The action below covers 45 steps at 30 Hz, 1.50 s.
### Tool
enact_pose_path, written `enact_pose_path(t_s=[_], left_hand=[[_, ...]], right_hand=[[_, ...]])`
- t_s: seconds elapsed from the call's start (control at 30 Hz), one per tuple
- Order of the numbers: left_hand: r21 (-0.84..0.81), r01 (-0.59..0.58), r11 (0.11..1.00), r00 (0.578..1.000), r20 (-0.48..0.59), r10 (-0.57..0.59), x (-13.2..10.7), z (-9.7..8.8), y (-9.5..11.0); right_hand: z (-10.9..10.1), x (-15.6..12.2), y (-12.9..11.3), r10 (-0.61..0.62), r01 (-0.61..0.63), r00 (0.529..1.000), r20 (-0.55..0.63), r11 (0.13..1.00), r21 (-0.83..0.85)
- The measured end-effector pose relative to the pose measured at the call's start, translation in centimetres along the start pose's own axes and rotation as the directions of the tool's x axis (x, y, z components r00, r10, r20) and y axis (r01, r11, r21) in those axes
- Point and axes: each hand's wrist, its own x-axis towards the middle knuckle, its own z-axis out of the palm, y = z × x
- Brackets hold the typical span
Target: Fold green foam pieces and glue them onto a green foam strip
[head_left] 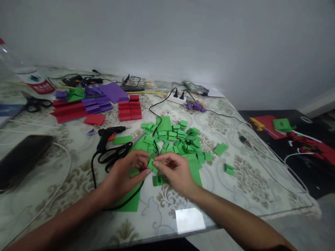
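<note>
Head camera, with a clock face centred on the small folded green paper piece (152, 166): it sits at the hub, between both hands' fingertips above the patterned, glass-like tabletop (248, 195). The right hand (174, 170) has its grip closed, thumb and fingers pinching the piece. The left hand (132, 170) is loosely curled, thumb tip against the piece's near-left side; I cannot tell whether its grip is closed. Fingertip holding probably suits something so slight, leaving its folds within reach.

At 2 o'clock lies a loose heap of folded green paper pieces (184, 141), perhaps kept there for easy reach. The black glue gun with an orange trigger (106, 136) lies at 10 o'clock, its nozzle turned away from the hands, probably for safety. Black-handled metal scissors (119, 152) lie near the left hand, between 9 and 10.

The left fingers hide part of the piece, and its underside does not show. The left hand and forearm cover much of a flat green paper sheet (132, 202) at 7. The clear plastic bottle (40, 83) at 10 is cut off by the frame, and the red paper clutter (311, 143) between 2 and 3 is too blurred to sort.
</note>
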Motion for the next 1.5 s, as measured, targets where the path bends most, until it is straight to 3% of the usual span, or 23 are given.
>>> enact_pose_path(t_s=[0.1,0.27,0.37,0.5,0.7,0.77,0.83,0.9,0.97,1.07,1.13,1.2,1.3,1.37,1.5], left_hand=[[-0.015,0.044,0.999,0.996,0.08,-0.043,-0.1,0.1,-0.1],[-0.049,0.142,0.989,0.988,0.061,-0.139,0.1,0.2,-0.5],[-0.058,0.183,0.981,0.983,0.004,-0.183,0.5,-0.2,-0.8],[-0.145,0.224,0.964,0.968,-0.08,-0.237,1.2,-1.5,-0.8],[-0.176,0.231,0.957,0.929,-0.253,-0.271,2.3,-3.7,0.0],[-0.204,0.225,0.953,0.918,-0.284,-0.277,2.5,-3.9,-0.2],[-0.217,0.219,0.951,0.915,-0.294,-0.278,2.7,-3.9,-0.8],[-0.192,0.213,0.958,0.919,-0.293,-0.263,2.8,-3.7,-1.4],[-0.146,0.201,0.969,0.937,-0.26,-0.233,2.8,-3.5,-2.0],[-0.053,0.195,0.979,0.975,-0.098,-0.199,2.6,-3.3,-2.3],[0.023,0.2,0.98,0.979,0.046,-0.2,2.3,-3.4,-2.2],[0.128,0.191,0.973,0.954,0.207,-0.214,2.0,-3.7,-2.1],[0.278,0.115,0.954,0.883,0.411,-0.226,1.6,-4.1,-2.1],[0.329,0.061,0.942,0.858,0.465,-0.217,1.4,-4.2,-2.3],[0.378,0.008,0.926,0.878,0.44,-0.188,1.3,-3.9,-2.8]], right_hand=[[0.2,-0.2,0.1,0.011,-0.011,1.0,0.016,1.0,-0.002],[-0.1,0.1,-0.1,0.001,0.0,0.999,0.041,0.999,-0.036],[-1.3,1.4,-0.6,-0.016,0.016,1.0,-0.021,0.999,-0.036],[-3.6,3.9,-0.8,-0.061,0.079,0.973,-0.222,0.994,0.071],[-5.0,5.4,-0.1,-0.036,0.075,0.954,-0.297,0.99,0.121],[-4.9,5.2,0.1,-0.019,0.03,0.968,-0.251,0.999,0.043],[-4.6,4.8,0.1,-0.065,0.033,0.977,-0.201,0.987,-0.158],[-4.2,4.3,-0.2,-0.183,0.107,0.975,-0.124,0.883,-0.458],[-3.8,3.7,-0.5,-0.275,0.201,0.961,-0.021,0.751,-0.629],[-3.1,3.0,-0.9,-0.176,0.224,0.974,0.141,0.698,-0.681],[-2.8,2.5,-0.9,-0.104,0.232,0.97,0.22,0.669,-0.706],[-2.6,2.1,-0.5,-0.041,0.235,0.961,0.274,0.643,-0.729],[-2.3,1.6,0.1,0.003,0.242,0.952,0.305,0.601,-0.762],[-2.2,1.5,0.5,0.02,0.223,0.956,0.293,0.598,-0.769],[-2.3,1.6,0.9,0.022,0.156,0.972,0.235,0.688,-0.709]])
